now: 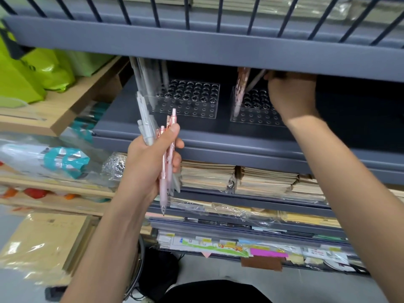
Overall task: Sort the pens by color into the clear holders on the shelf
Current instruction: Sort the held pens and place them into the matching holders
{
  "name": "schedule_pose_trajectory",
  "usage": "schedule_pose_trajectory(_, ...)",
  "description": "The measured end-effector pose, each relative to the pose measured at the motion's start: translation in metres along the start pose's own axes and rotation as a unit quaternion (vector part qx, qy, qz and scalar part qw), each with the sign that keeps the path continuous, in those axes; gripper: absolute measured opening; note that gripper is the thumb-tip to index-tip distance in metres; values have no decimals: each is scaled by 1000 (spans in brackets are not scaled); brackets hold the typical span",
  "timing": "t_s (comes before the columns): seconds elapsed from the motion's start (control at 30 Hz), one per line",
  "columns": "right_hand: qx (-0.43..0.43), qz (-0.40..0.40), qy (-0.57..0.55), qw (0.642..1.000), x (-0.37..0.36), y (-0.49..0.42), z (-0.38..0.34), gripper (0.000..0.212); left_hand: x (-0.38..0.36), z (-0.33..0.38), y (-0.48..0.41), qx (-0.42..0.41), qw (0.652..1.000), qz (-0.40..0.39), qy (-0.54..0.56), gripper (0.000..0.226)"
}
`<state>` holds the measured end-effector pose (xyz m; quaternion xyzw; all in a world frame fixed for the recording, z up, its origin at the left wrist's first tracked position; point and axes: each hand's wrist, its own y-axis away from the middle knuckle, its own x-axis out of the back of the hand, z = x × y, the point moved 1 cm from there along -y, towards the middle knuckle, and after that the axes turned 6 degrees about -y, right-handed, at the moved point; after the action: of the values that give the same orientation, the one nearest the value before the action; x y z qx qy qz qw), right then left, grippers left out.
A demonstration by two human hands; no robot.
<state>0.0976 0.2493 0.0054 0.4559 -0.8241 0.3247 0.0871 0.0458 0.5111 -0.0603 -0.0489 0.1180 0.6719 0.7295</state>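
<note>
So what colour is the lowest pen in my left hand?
Pale pink; the pen in the left hand shows in the head view.

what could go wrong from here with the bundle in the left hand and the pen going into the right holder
1. The left hand grips a fanned bundle of pink and white pens. One pink pen hangs lower than the rest and might slip out.
2. The right hand holds a tilted pen under the upper shelf edge, which hides the fingers. The pen could miss a hole or knock the pink pens leaning in the right holder.
</note>
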Motion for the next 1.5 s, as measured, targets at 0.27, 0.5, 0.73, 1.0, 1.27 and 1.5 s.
schedule_pose_trajectory(0.27,7,-35,93,995,-17,-11,1,25,6,-1,-1,17,999,36,14,19)
schedule_pose_trajectory(0.5,-9,-93,154,984,-16,-8,-10,35,13,0,3,28,999,7,-17,15)
schedule_pose_trajectory(0.73,-78,-117,184,973,-13,-16,-7,40,11,1,7,17,999,-29,-24,32)
schedule_pose_trajectory(1.0,-57,14,-53,997,1,2,-7,23,9,-5,4,6,999,-28,-45,21)
schedule_pose_trajectory(1.27,-13,-220,-144,965,-4,77,-30,6,-13,-11,9,-3,993,-97,-68,17)
schedule_pose_trajectory(1.5,-31,-276,-182,943,-5,83,-23,8,-29,-15,11,-11,987,-134,-93,16)
